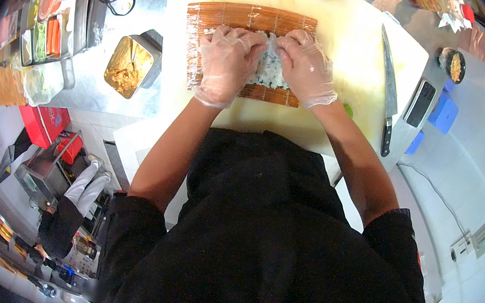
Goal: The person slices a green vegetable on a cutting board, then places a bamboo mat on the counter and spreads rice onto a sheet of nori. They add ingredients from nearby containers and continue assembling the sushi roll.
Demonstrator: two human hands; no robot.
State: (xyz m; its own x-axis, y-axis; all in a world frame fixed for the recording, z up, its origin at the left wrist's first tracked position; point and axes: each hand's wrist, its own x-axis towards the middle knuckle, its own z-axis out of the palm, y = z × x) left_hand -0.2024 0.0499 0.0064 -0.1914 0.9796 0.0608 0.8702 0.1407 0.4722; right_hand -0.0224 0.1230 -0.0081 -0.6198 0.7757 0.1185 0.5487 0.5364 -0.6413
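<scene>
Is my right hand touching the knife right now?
Apart. The head view shows a wide stretch of pale cutting board between your gloved right hand and the knife, which lies farther right.

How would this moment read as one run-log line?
left hand: on rice | right hand: on rice | rice: on bamboo mat | knife: right of mat, on cutting board

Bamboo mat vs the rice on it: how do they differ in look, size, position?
Look: the bamboo mat is brown and slatted; the rice is white and grainy.
Size: the mat is larger, showing beyond the rice at top and bottom.
Position: the mat lies on the cutting board; the rice lies on the mat.
Shared: left hand and right hand partly cover both.
</scene>
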